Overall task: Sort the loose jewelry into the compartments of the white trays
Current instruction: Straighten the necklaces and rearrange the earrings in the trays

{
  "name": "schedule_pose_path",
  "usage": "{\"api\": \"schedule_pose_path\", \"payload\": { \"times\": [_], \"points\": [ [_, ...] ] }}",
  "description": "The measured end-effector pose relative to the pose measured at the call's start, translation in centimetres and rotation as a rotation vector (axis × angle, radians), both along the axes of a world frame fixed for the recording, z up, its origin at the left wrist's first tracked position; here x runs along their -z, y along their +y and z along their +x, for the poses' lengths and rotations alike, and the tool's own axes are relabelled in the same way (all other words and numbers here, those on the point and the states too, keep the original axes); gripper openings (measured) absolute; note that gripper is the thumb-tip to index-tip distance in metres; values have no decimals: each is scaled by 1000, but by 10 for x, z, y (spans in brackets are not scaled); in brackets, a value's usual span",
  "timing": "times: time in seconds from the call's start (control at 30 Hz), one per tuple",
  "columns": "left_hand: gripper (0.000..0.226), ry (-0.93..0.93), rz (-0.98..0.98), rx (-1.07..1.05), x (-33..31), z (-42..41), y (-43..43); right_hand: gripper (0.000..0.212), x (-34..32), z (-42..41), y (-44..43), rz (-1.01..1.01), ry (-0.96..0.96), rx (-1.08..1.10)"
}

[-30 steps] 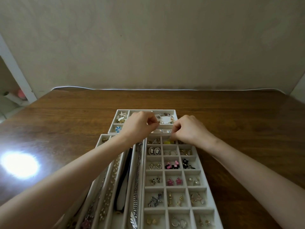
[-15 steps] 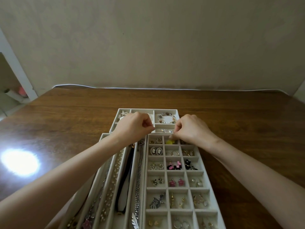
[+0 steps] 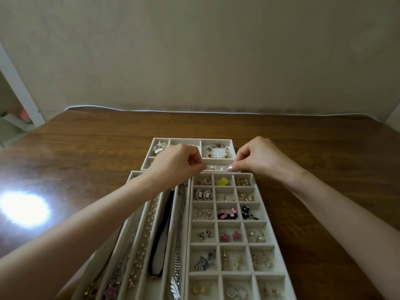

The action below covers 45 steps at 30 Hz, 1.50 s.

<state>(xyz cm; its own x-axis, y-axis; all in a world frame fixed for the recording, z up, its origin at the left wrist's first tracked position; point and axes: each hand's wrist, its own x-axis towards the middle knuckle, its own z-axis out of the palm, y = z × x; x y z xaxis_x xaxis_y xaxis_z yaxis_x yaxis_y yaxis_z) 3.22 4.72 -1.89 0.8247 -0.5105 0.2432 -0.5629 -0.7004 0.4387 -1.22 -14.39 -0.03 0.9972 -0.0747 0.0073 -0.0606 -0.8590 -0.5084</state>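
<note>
Three white trays on a brown wooden counter (image 3: 303, 148), near its middle and reaching toward the near edge: a long-channel tray (image 3: 136, 173) on the left with chains (image 3: 180, 224) laid lengthwise, a grid tray (image 3: 225, 174) on the right with earrings (image 3: 229, 236) in nearly every small cell, and a shorter far tray (image 3: 194, 139) with wider compartments set across the far ends of both. Bright glare (image 3: 23, 210) toward the counter's left edge.

Both arms stretched out over the trays. Left hand (image 3: 173, 165) curled, thumb and forefinger pinching the left end of a thin sparkling strand (image 3: 217, 167); right hand (image 3: 262, 159) curled likewise, fingertips nipping the right end. Neither hand wide: each closed to a fine pinch.

Strand drawn out straight between the two pinches, low over the near-right compartment of the far tray, just beyond the grid tray's far wall. Runs side to side, long axis parallel to the counter's near edge and to the length of that narrow compartment, ends pointing at the counter's left and right edges. Cannot tell whether touching the compartment floor, nor whether bracelet or short chain. Beaded bracelet (image 3: 217, 150) coiled in the compartment just beyond, apart from the strand.

Step in hand, by judgement: laying the strand into that compartment, lined up with it. Next calls for lowering both ends level, keeping the line inside the walls, then easing both pinches open together so nothing bunches.
</note>
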Motion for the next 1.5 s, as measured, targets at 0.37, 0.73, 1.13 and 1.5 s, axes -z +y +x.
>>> {"api": "schedule_pose_path", "payload": {
  "times": [0.37, 0.73, 1.13, 1.5],
  "points": [
    [15, -17, 39, 171, 0, -7, -9, 14, -4, -21, -17, 69, 9, -140],
    [19, -46, 207, 148, 0, -16, 12, 12, 4, -34, -14, 91, -72, -257],
    [7, -15, 88, 378, -7, -47, -10, 6, -1, -72, -21, -125, 50, -292],
    [11, -12, 16, 330, -10, -49, -23, 5, 6, -73, -12, -238, 78, -296]
  ]
}}
